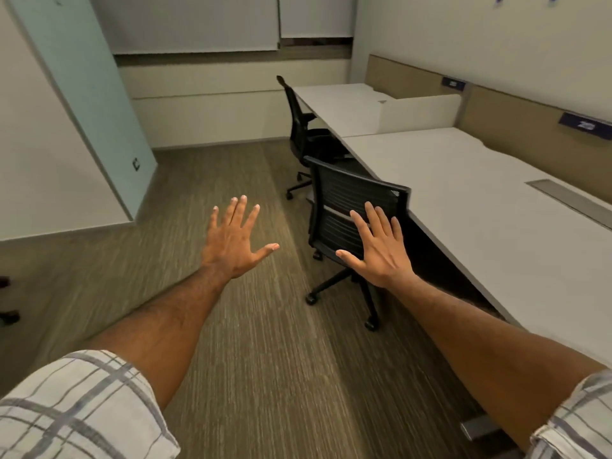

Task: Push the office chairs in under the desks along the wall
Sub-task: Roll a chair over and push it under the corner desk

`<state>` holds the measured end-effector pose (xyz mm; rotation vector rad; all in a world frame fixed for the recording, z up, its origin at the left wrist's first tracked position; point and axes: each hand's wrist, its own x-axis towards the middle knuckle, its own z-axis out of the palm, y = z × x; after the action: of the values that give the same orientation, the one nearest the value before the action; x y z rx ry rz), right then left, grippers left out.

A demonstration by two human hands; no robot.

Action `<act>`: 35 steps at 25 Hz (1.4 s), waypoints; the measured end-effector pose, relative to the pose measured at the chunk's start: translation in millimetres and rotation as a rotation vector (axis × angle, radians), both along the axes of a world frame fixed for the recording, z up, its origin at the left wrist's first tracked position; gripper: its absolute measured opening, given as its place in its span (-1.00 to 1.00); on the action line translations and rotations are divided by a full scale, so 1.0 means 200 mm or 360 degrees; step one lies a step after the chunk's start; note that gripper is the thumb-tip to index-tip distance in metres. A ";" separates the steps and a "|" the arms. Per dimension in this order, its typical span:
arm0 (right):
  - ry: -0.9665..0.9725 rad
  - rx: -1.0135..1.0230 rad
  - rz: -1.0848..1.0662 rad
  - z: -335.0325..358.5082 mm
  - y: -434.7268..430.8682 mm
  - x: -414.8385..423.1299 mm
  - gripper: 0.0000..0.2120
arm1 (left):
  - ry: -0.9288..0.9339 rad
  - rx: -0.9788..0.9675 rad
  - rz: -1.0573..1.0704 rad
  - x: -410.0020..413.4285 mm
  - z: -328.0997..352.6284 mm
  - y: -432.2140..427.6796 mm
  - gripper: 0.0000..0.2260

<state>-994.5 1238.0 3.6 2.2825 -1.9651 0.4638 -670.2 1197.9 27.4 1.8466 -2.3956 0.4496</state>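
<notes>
A black mesh-backed office chair [351,193] stands at the edge of the near white desk [480,207], its seat tucked beneath the top and its wheeled base on the carpet. My right hand [377,250] is stretched out with fingers spread, in front of the chair's backrest; whether it touches the mesh is unclear. My left hand [235,240] is held out flat over the carpet, left of the chair, holding nothing. A second black chair [298,127] stands farther back at the far desk [344,104], its seat partly under the top.
The desks run along the right wall with a white divider [420,112] between them and a beige back panel [516,117]. A pale blue panel [82,94] leans at the left. Castors of another chair [8,314] show at the left edge. Striped carpet [231,326] lies between.
</notes>
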 end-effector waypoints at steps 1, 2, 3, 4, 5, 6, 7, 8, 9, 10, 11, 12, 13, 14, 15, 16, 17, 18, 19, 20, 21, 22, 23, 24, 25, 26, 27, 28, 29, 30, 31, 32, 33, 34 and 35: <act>-0.0001 0.0005 0.0035 0.02 -0.12 -0.01 -0.12 | -0.0016 0.0010 0.0046 0.00 0.01 -0.06 -0.06; 0.0000 0.0011 0.0067 0.05 -0.25 -0.01 -0.13 | -0.0023 0.0011 0.0084 -0.01 0.03 -0.14 -0.05; -0.0002 0.0014 0.0089 0.08 -0.36 -0.02 -0.13 | -0.0020 0.0002 0.0112 -0.02 0.05 -0.20 -0.04; -0.0009 0.0014 0.0110 0.11 -0.48 -0.01 -0.13 | -0.0006 -0.0017 0.0134 -0.03 0.07 -0.27 -0.04; -0.0017 0.0014 0.0136 0.15 -0.60 0.00 -0.13 | 0.0010 -0.0032 0.0157 -0.04 0.10 -0.36 -0.04; -0.0023 0.0016 0.0170 0.17 -0.71 0.02 -0.13 | 0.0034 -0.0037 0.0176 -0.04 0.12 -0.44 -0.02; -0.0025 0.0020 0.0206 0.18 -0.82 0.04 -0.13 | 0.0052 -0.0041 0.0192 -0.04 0.14 -0.53 -0.01; -0.0028 0.0020 0.0234 0.17 -0.93 0.06 -0.13 | 0.0060 -0.0056 0.0201 -0.04 0.15 -0.62 -0.01; -0.0031 0.0023 0.0260 0.17 -1.03 0.09 -0.13 | 0.0059 -0.0072 0.0210 -0.03 0.16 -0.70 -0.01; -0.0033 0.0024 0.0284 0.15 -1.14 0.12 -0.13 | 0.0054 -0.0071 0.0227 -0.01 0.15 -0.79 -0.01; -0.0028 0.0024 0.0301 0.14 -1.24 0.15 -0.12 | 0.0047 -0.0060 0.0245 0.01 0.14 -0.89 -0.01; -0.0018 0.0030 0.0311 0.13 -1.37 0.19 -0.12 | 0.0029 -0.0046 0.0260 0.05 0.13 -1.01 0.00; -0.0007 0.0039 0.0313 0.11 -1.49 0.23 -0.11 | 0.0010 -0.0043 0.0262 0.08 0.11 -1.12 0.00; 0.0000 0.0049 0.0322 0.09 -1.61 0.26 -0.11 | -0.0001 -0.0043 0.0261 0.12 0.08 -1.24 0.00; 0.0005 0.0058 0.0331 0.07 -1.72 0.29 -0.11 | -0.0009 -0.0033 0.0267 0.16 0.06 -1.36 0.00; 0.0013 0.0073 0.0330 0.06 -1.83 0.32 -0.11 | -0.0007 -0.0013 0.0271 0.20 0.03 -1.48 0.00; 0.0028 0.0100 0.0329 0.05 -1.95 0.36 -0.11 | 0.0000 0.0015 0.0268 0.24 0.01 -1.62 0.00; 0.0038 0.0128 0.0326 0.05 -2.07 0.39 -0.11 | 0.0000 0.0021 0.0256 0.29 0.00 -1.74 0.01; 0.0041 0.0141 0.0311 0.06 -2.18 0.42 -0.11 | -0.0012 0.0008 0.0230 0.33 0.00 -1.86 0.01; 0.0045 0.0139 0.0285 0.08 -2.29 0.45 -0.11 | -0.0036 0.0010 0.0207 0.38 0.01 -2.00 0.02; 0.0049 0.0128 0.0268 0.11 -2.40 0.47 -0.11 | -0.0047 0.0016 0.0195 0.41 0.02 -2.14 0.02; 0.0046 0.0126 0.0258 0.13 -2.53 0.50 -0.11 | -0.0044 0.0027 0.0178 0.45 0.04 -2.28 0.03; 0.0031 0.0124 0.0253 0.14 -2.65 0.51 -0.11 | -0.0040 0.0024 0.0155 0.48 0.07 -2.40 0.02; 0.0018 0.0116 0.0247 0.16 -2.75 0.53 -0.11 | -0.0035 0.0009 0.0138 0.50 0.08 -2.52 0.01; 0.0014 0.0112 0.0239 0.17 -2.86 0.54 -0.12 | -0.0048 0.0000 0.0136 0.52 0.09 -2.65 0.00; 0.0014 0.0109 0.0228 0.17 -2.97 0.54 -0.12 | -0.0063 -0.0007 0.0133 0.54 0.09 -2.77 -0.01; 0.0008 0.0116 0.0216 0.17 -3.10 0.55 -0.12 | -0.0074 0.0006 0.0127 0.55 0.08 -2.91 -0.01; 0.0004 0.0126 0.0208 0.15 -3.22 0.55 -0.12 | -0.0085 0.0020 0.0120 0.55 0.07 -3.03 -0.01; 0.0005 0.0132 0.0206 0.12 -3.34 0.54 -0.12 | -0.0093 0.0027 0.0109 0.56 0.05 -3.15 -0.01; 0.0012 0.0139 0.0201 0.09 -3.47 0.54 -0.12 | -0.0107 0.0031 0.0100 0.56 0.03 -3.28 -0.01; 0.0011 0.0150 0.0193 0.06 -3.60 0.53 -0.12 | -0.0125 0.0038 0.0090 0.56 0.00 -3.42 -0.01; -0.0007 0.0171 0.0176 0.03 -3.76 0.52 -0.12 | -0.0154 0.0064 0.0075 0.56 -0.01 -3.57 -0.01; -0.0026 0.0195 0.0150 0.00 -3.90 0.49 -0.11 | -0.0185 0.0089 0.0058 0.56 -0.03 -3.71 -0.01; -0.0041 0.0211 0.0123 -0.02 -4.04 0.47 -0.11 | -0.0209 0.0103 0.0042 0.56 -0.05 -3.84 0.00; -0.0053 0.0226 0.0101 -0.04 -4.18 0.45 -0.12 | -0.0224 0.0124 0.0034 0.55 -0.06 -3.98 0.00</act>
<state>-904.0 402.6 -5.4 2.4437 -2.0070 0.3819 -561.1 401.3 16.1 1.9358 -2.5193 0.5116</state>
